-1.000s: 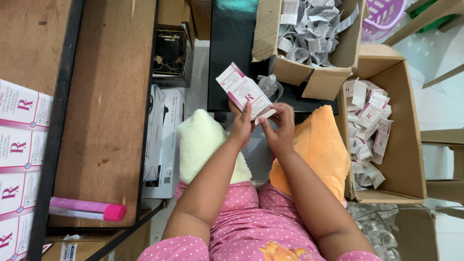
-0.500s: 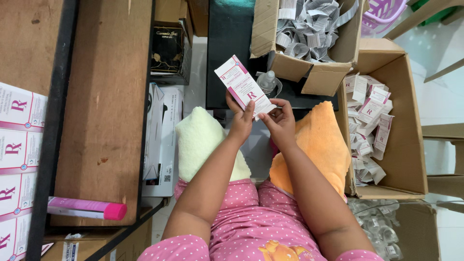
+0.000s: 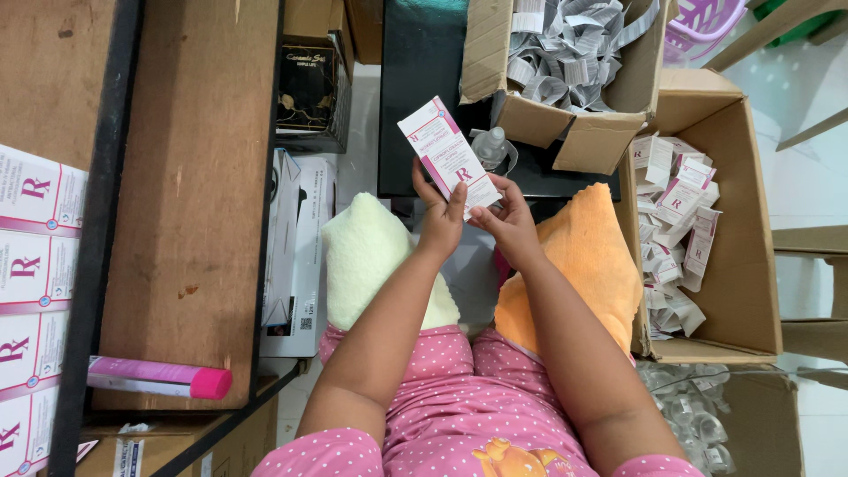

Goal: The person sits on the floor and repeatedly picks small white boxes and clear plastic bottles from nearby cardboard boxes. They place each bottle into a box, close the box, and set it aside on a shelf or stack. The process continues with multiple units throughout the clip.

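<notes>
Held up over the lap, between both hands: a small white and pink carton [image 3: 449, 156], tilted, upper end toward the far left, lower end down in the fingers. Left hand [image 3: 439, 216] clamped on the lower edge, thumb across the front face. Right hand [image 3: 508, 215] closed on the lower right corner, fingertips at the end flap.

Probably light and thin-walled; looks like plain folded card, stiff along the creases, soft across the broad faces. Likely to dent if squeezed flat-on, so better pinched at the long edges or corners, as here. Glossy print, perhaps a little slick, though bare fingers should hold it well. Cannot tell whether anything sits inside.

Behind the carton, a clear small bottle [image 3: 491, 147] on a dark surface. Farther back, a cardboard box [image 3: 579, 140] of folded paper leaflets. At the right, a second open box [image 3: 738, 221] with more cartons of the same kind, loosely heaped. Under the forearms, a pale yellow cushion [image 3: 367, 256] and an orange cushion [image 3: 583, 265]. On the wooden shelf at left, a pink tube [image 3: 159, 377].
</notes>
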